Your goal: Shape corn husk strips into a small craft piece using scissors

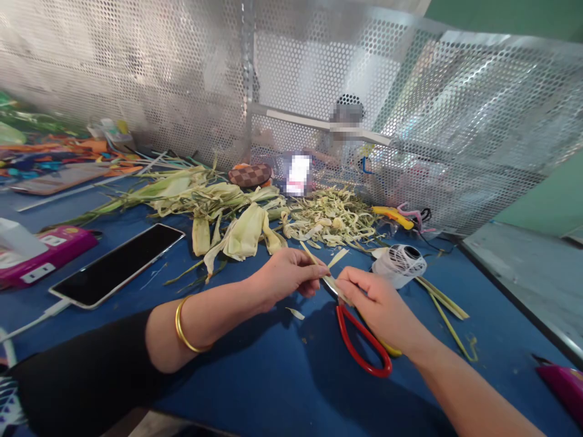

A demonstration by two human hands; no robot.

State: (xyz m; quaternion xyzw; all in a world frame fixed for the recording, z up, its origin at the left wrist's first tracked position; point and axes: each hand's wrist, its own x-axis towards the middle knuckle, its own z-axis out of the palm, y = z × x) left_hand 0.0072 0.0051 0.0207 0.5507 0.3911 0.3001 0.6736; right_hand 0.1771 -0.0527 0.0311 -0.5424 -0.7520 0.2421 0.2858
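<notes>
A narrow pale corn husk strip (309,252) is pinched between the thumb and fingers of my left hand (289,273). My right hand (371,300) is closed around the middle of a pair of scissors, near the blades. One red scissor handle loop (364,346) hangs out below the palm, and a metal blade (331,285) shows between my two hands. The strip runs toward my right fingertips; whether they also grip it I cannot tell. A yellow piece (392,350) shows under my right hand, mostly hidden. A small husk scrap (296,313) lies below my left hand.
Corn husks (246,233) and a heap of shredded husk (334,215) lie behind my hands. A white thread spool (399,266) stands at right, near loose strips (441,297). A phone (121,264) and purple power strip (59,252) are left. Perforated metal panels (300,73) rise behind.
</notes>
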